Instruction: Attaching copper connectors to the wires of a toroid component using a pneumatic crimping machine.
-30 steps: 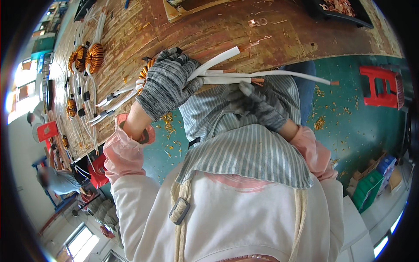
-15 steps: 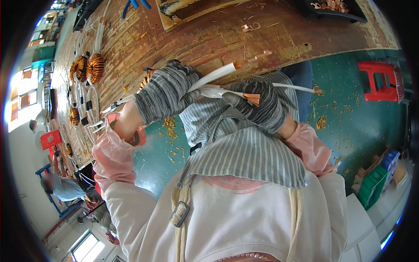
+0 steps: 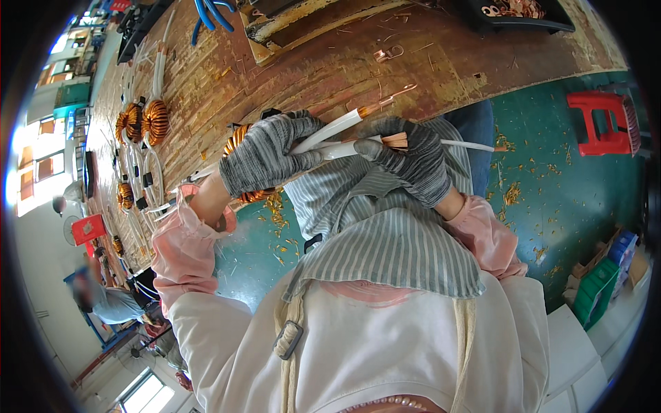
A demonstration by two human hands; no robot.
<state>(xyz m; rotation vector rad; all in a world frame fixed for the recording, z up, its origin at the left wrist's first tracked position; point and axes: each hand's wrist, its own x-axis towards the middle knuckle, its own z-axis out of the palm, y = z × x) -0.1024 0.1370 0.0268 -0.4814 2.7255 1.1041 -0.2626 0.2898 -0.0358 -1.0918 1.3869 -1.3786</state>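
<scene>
My left hand [image 3: 275, 155], in a grey striped knit glove, is closed around the white-sleeved leads of a copper-wound ring coil [image 3: 237, 140]. The coil shows only in part behind that hand. One white-sleeved lead [image 3: 334, 129] slants up to the right and ends in bare copper wire [image 3: 375, 108] over the table edge. My right hand [image 3: 410, 164], gloved alike, pinches a second white-sleeved lead [image 3: 341, 149] near its end. Copper strands [image 3: 395, 141] show between its thumb and fingers. A thin white lead [image 3: 468, 145] runs out past the right hand; its path behind the glove is hidden.
The worn wooden table [image 3: 310, 69] carries more ring coils [image 3: 155, 122] with white leads at left, blue-handled pliers [image 3: 206, 17], copper lugs [image 3: 389, 54] and a black tray [image 3: 527, 24] of copper parts. A red stool [image 3: 602, 124] stands right. People work at far left.
The coil has come further into view beside my left hand. The upper lead has shifted slightly left and down, and the strands at my right hand have moved up.
</scene>
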